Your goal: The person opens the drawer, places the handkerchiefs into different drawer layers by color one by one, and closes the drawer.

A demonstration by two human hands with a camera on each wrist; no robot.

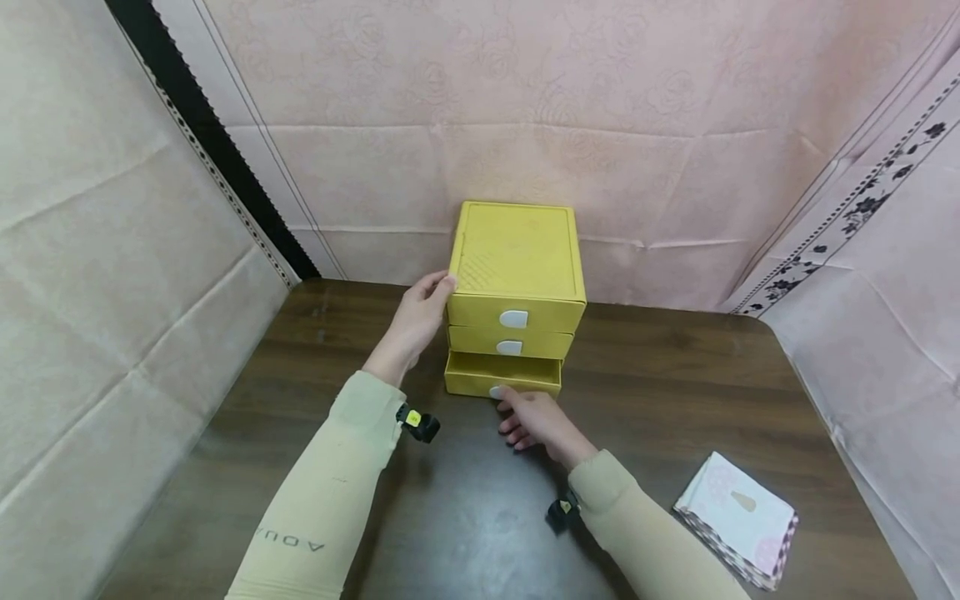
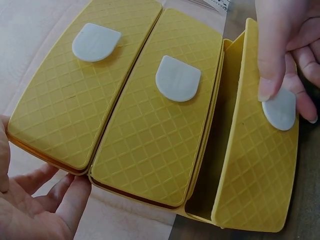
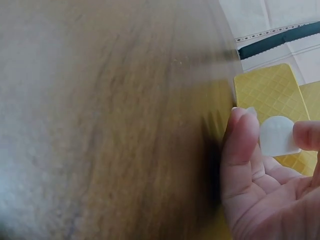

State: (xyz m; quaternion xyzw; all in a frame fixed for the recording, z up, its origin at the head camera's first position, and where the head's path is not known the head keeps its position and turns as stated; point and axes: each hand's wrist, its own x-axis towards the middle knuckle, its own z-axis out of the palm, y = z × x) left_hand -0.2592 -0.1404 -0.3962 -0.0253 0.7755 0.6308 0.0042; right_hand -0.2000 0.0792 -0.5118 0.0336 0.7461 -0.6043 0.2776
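A yellow three-drawer cabinet [image 1: 517, 250] stands on the wooden table, with a white tab on each drawer. Its bottom drawer [image 1: 465, 383] is pulled partly out, and the part of its inside that shows holds nothing. My right hand [image 1: 536, 421] pinches that drawer's white tab [image 3: 276, 136] between thumb and fingers. Against the cabinet's left side, near the upper front corner, my left hand [image 1: 420, 317] touches with its fingertips, the fingers loosely bent. In the left wrist view, the upper drawer [image 2: 90, 85] and middle drawer [image 2: 155, 110] are closed.
A folded stack of patterned cloth [image 1: 738, 517] lies at the table's right front. Pale patterned fabric [image 1: 525, 167] hangs behind the table and along both sides. The cabinet's back is close to the rear fabric.
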